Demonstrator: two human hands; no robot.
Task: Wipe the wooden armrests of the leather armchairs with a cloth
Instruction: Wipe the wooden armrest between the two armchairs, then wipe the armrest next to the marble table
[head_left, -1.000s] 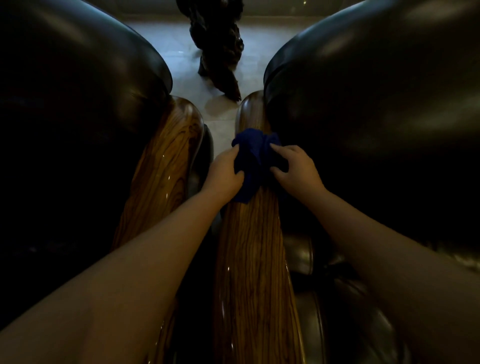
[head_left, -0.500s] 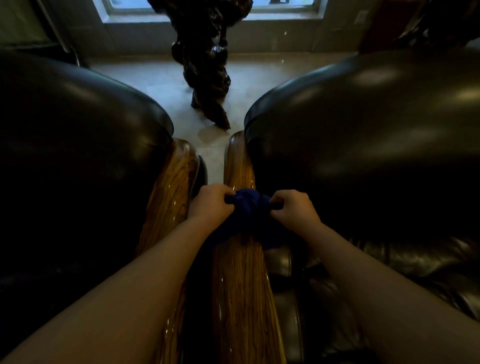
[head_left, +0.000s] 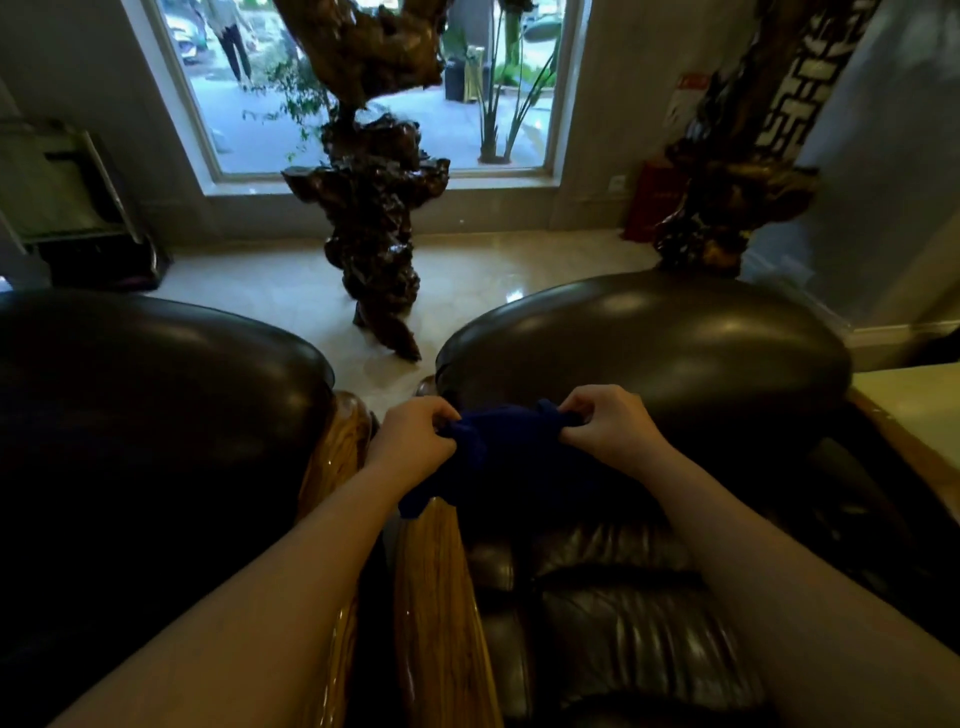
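Two armchairs stand side by side below me: the left armchair (head_left: 156, 395) and the right armchair (head_left: 649, 353), both upholstered in dark, smooth, glossy leather with broad rounded backs; the seat cushion (head_left: 613, 623) of the right one is creased and puckered. Beyond them lies a pale polished stone floor (head_left: 467, 280), and on it stands a tall gnarled root carving (head_left: 374, 218) of dark lacquered wood, in front of a large window (head_left: 358, 83). Between the two chairs run two wooden armrests, long, rounded, varnished, with a strong striped grain: the left chair's armrest (head_left: 332, 467) and the right chair's armrest (head_left: 436, 597), lying just beside each other. The cloth (head_left: 498, 457) is dark blue, soft and bunched, and is stretched across the far part of the right chair's armrest, spilling onto the leather to its right; one corner hangs down on the armrest's left side. My left hand (head_left: 415, 441) grips the cloth's left end with the fingers clamped on a fold. My right hand (head_left: 608, 426) pinches the cloth's right end, fingers likewise closed on the fabric. The cloth spans the gap between both hands.
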